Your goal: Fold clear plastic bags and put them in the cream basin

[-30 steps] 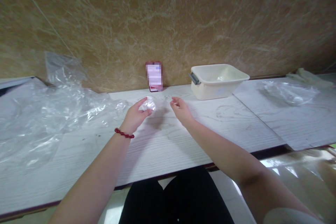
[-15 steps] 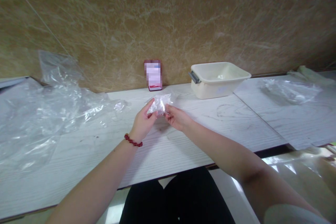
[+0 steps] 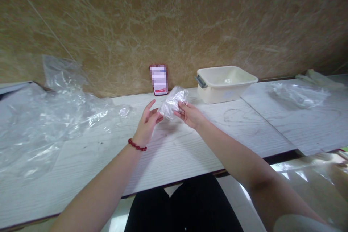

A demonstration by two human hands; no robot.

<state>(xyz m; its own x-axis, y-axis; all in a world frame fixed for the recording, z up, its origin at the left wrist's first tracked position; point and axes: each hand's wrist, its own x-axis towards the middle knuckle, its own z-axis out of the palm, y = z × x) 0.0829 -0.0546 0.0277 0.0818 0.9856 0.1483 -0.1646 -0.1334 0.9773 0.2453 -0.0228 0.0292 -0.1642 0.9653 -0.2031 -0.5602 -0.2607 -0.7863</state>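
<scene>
A small crumpled clear plastic bag is held up over the white table, a little in front of the wall. My right hand pinches its right side. My left hand, with a red bead bracelet at the wrist, touches the bag's lower left corner with thumb and fingertips. What is inside the bag cannot be made out.
A cream plastic tub with a grey handle stands at the wall, right of my hands. A small red-edged card leans on the wall. Loose clear plastic sheeting covers the table's left; more plastic lies at far right.
One second ago my left hand alone held the bag low on the table. Both hands then came together on it, and the bag has been lifted and spread out to the right.
</scene>
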